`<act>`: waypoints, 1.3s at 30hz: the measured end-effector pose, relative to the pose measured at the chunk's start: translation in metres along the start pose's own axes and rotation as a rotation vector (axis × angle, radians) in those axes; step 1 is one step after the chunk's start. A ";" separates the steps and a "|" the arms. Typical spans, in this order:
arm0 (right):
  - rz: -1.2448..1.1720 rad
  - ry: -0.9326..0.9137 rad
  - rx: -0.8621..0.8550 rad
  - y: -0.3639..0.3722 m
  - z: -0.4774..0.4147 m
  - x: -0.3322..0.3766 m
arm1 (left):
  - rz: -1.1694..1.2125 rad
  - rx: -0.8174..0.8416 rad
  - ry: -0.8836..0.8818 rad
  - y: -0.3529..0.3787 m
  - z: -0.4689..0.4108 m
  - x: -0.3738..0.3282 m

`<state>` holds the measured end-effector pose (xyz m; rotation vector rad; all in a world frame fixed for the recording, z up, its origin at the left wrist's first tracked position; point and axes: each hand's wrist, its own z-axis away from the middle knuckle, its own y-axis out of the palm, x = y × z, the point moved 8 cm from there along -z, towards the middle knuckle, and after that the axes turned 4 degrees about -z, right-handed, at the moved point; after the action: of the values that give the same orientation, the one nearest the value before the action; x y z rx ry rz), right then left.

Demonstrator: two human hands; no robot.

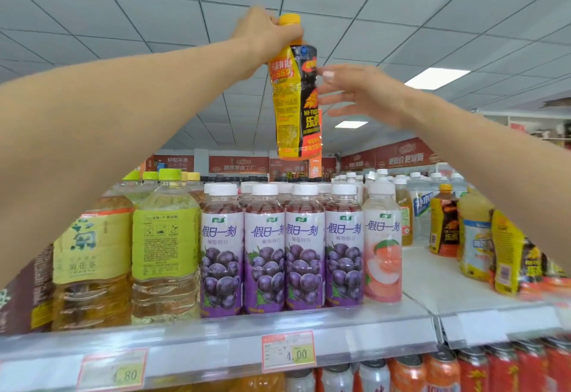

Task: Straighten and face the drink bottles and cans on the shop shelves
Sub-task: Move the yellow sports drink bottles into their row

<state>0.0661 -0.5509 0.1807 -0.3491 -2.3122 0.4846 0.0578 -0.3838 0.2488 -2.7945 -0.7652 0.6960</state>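
Observation:
High above the top shelf [216,326] my left hand [265,32] grips the neck of a yellow-and-black Hi-Tiger bottle [296,104] with a yellow cap, so the bottle hangs upright in the air. My right hand [355,95] is beside the bottle's right flank, fingers spread and straight, fingertips at or just off the label. Below stand rows of grape drink bottles [265,249] with white caps, labels forward. One peach bottle [383,246] stands at their right end.
Large yellow tea bottles [167,246] fill the shelf's left part. More Hi-Tiger bottles [445,221] and other drinks stand scattered at the right, around a bare white patch of shelf [432,280]. Price tags [289,351] hang on the shelf edge; cans [408,373] sit below.

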 end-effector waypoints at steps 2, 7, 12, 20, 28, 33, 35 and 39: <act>0.081 -0.017 -0.022 0.002 0.003 0.018 | 0.039 0.013 0.026 0.008 0.000 -0.014; 0.142 0.012 -0.115 -0.011 0.018 0.024 | 0.121 0.045 0.086 0.030 0.008 -0.041; 0.185 0.029 -0.237 -0.042 0.052 0.016 | 0.115 0.237 0.171 0.059 0.022 -0.057; 0.180 0.136 -0.487 -0.106 0.114 -0.018 | -0.070 0.365 0.375 0.087 0.082 -0.047; 0.303 0.256 -0.703 -0.139 0.162 -0.075 | -0.546 0.333 0.669 0.131 0.149 -0.008; 0.432 0.398 -0.668 -0.127 0.178 -0.133 | -0.560 0.335 0.606 0.137 0.159 0.016; 0.416 0.429 -0.682 -0.121 0.183 -0.154 | -0.555 0.337 0.596 0.137 0.162 0.020; 0.382 0.495 -0.703 -0.111 0.186 -0.186 | -0.607 0.376 0.574 0.140 0.165 0.032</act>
<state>0.0505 -0.7660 -0.0059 -1.1227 -1.8540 -0.2495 0.0649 -0.4817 0.0531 -2.0753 -1.1198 -0.0700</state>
